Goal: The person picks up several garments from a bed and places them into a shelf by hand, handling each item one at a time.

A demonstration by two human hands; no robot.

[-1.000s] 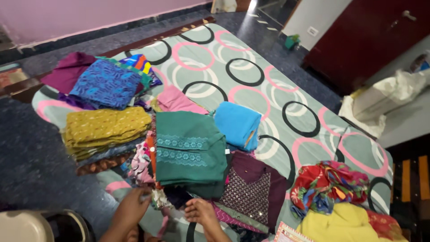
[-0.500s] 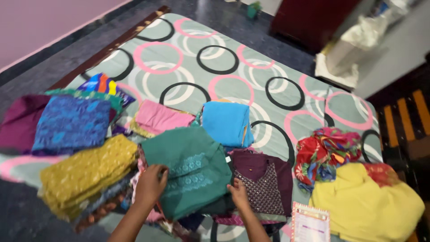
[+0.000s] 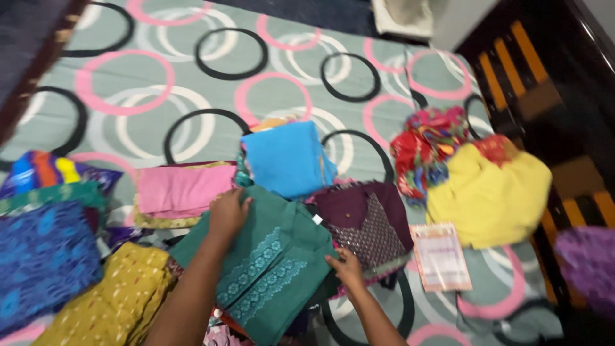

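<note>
My left hand (image 3: 227,214) lies flat on the far left corner of the folded green garment (image 3: 262,256), fingers spread wide and pressing down rather than closed around anything. My right hand (image 3: 346,268) rests at the garment's right edge, fingertips on the cloth where it meets the maroon top (image 3: 365,221) — I cannot tell whether the fingers pinch the fabric or only touch it. The green garment sits near me in the middle of the spread, with two bands of lighter lace running across it, and it lies on top of other folded clothes.

Just beyond it on the far side is a folded blue piece (image 3: 285,157), and to the left of that a pink one (image 3: 179,189). Nearer on the left are a mustard garment (image 3: 112,301) and a dark blue patterned one (image 3: 41,259). To the right of the maroon top lies a small printed booklet (image 3: 441,256), then a yellow cloth (image 3: 490,192) with a red flowered bundle (image 3: 426,144) behind it — all on the grey sheet (image 3: 211,96) with pink, white and black rings.
</note>
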